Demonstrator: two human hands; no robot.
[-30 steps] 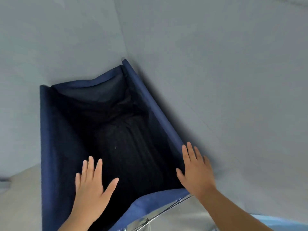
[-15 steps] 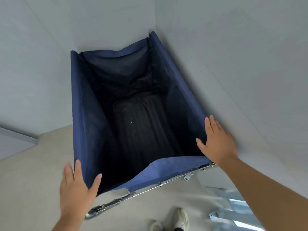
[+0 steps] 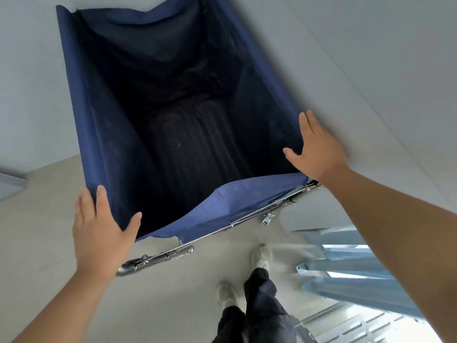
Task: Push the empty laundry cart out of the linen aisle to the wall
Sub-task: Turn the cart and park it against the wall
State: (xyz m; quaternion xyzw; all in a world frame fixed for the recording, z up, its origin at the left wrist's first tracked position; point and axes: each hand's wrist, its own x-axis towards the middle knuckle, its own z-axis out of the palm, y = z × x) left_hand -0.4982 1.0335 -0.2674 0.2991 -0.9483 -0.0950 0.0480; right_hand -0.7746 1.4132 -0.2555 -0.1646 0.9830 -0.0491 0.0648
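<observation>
The laundry cart (image 3: 81,115) has a dark blue fabric liner and nothing inside it. It stands in a corner, its far end and right side against pale grey walls (image 3: 358,58). A chrome frame bar (image 3: 158,258) runs along its near edge. My left hand (image 3: 101,233) lies flat at the near left corner, fingers outside the liner and thumb over the rim. At the near right corner my right hand (image 3: 319,149) is flat with fingers straight, over the rim beside the wall. Neither hand is closed around the frame.
Beige floor (image 3: 37,219) lies to the left of the cart and under me. My two feet in pale shoes (image 3: 262,256) stand just behind the cart. A light blue metal rack (image 3: 358,280) sits at the lower right. A grey ledge (image 3: 10,184) juts in at the left.
The view has pulled back and tilted down, bringing my feet and the rack into sight. My hands have drawn back from over the cart's inside to its two near corners.
</observation>
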